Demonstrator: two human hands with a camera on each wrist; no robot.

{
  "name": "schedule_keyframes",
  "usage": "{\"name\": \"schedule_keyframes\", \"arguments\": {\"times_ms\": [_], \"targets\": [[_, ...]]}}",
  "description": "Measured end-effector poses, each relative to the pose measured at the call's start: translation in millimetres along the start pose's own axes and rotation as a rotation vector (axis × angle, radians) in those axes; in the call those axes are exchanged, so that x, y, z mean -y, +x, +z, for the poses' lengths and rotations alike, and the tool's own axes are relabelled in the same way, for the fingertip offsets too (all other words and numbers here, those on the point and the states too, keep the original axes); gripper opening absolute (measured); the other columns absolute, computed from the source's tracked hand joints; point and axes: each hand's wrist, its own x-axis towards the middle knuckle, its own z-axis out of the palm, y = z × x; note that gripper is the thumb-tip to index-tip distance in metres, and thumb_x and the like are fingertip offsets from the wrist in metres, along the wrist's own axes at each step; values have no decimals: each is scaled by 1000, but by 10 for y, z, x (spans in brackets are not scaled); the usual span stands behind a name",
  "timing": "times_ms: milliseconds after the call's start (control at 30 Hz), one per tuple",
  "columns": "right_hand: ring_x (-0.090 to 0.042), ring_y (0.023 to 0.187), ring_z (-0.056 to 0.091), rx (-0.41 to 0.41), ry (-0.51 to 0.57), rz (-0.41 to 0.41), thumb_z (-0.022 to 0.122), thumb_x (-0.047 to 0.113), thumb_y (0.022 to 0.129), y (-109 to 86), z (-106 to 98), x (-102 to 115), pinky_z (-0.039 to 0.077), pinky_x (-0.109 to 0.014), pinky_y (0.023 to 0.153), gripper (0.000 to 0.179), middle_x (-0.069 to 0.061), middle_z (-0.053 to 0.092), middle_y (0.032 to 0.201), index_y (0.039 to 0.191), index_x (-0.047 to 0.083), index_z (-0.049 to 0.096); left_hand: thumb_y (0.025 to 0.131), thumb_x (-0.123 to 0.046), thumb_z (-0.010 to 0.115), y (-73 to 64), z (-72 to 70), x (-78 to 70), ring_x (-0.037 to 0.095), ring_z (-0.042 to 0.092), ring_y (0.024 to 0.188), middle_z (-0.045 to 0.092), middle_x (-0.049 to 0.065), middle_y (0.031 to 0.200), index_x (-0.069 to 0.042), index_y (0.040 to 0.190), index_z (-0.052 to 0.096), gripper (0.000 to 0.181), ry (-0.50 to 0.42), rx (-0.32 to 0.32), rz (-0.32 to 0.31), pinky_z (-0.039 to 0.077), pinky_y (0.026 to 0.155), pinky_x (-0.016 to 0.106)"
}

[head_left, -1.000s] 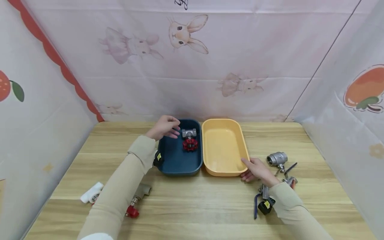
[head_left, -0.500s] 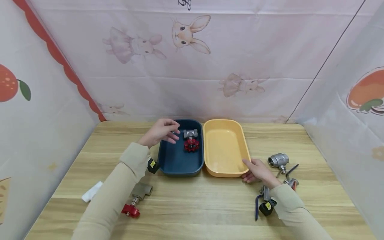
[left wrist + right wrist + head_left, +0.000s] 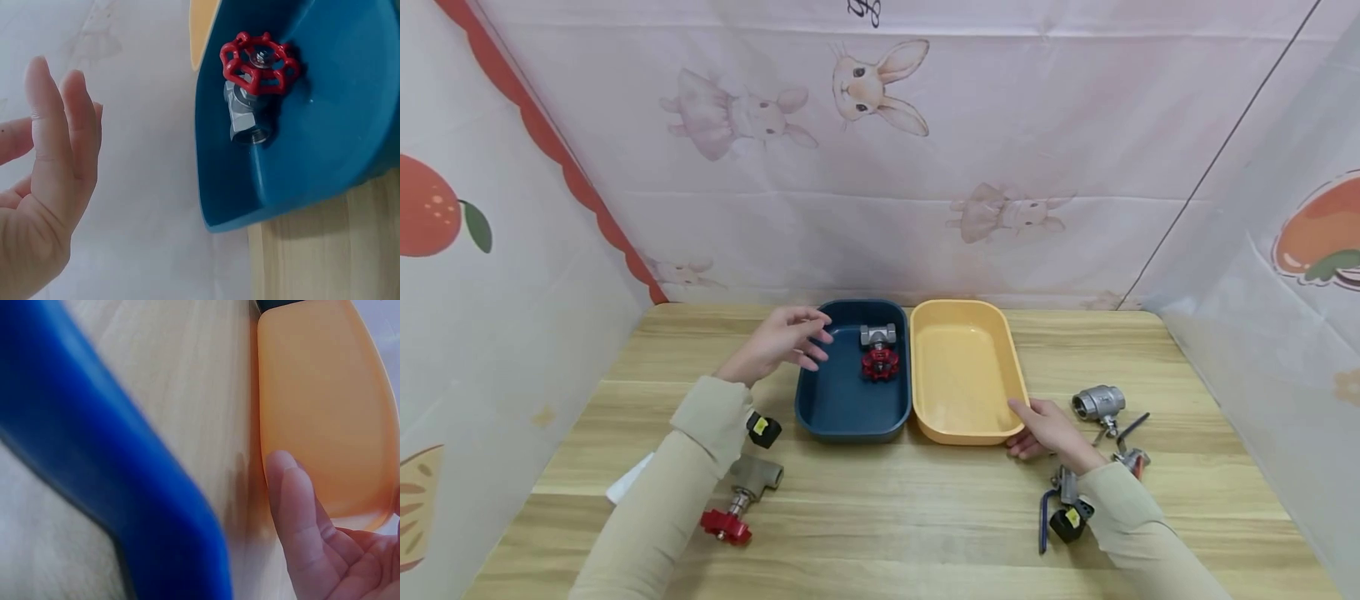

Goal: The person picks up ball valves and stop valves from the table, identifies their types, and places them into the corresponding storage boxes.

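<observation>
Hovering empty, fingers relaxed, the left hand (image 3: 778, 343) is nearest the red-wheeled valve (image 3: 879, 358), at its 3 o'clock inside the blue tray (image 3: 835, 396), long axis running 12-to-6 (right hand (image 3: 1047, 429), farther off, pinches the yellow tray (image 3: 962, 375) at its 5 o'clock corner).

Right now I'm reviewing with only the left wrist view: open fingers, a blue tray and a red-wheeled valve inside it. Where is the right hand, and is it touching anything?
Observer: The right hand holds the yellow tray at its near right corner.
Operator: Anything on the table near the left sleeve that I'm missing?
Observer: Yes, a second red-wheeled valve lies there, partly covered by that sleeve in the head view.
</observation>
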Motion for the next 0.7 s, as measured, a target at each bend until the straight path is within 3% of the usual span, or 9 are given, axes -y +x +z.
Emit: {"name": "schedule_keyframes", "arguments": {"times_ms": [200, 533, 700], "targets": [[-24, 59, 64, -7, -2, 8, 38, 38, 98, 10, -6, -14, 55, -37, 57, 55, -16, 64, 72, 116, -15, 42, 97, -18, 44, -108, -71, 77, 19, 64, 70, 54, 27, 106, 5, 124, 45, 35, -46, -8, 1, 55, 59, 33], [-24, 58, 64, -4, 8, 14, 37, 35, 98, 13, -10, -9, 54, -38, 57, 54, -16, 64, 72, 116, -15, 42, 96, -21, 47, -256, -243, 198, 20, 65, 73, 60, 10, 94, 6, 128, 40, 43, -27, -14, 11, 55, 62, 34], [-24, 58, 64, -3, 14, 6, 38, 36, 98, 11, -16, -6, 54, -37, 57, 54, -16, 64, 72, 116, -15, 42, 97, -23, 46, -365, -365, 239, 21, 65, 75, 59, 14, 97, 8, 128, 39, 45, -6, -33, 19, 55, 62, 35]]}}
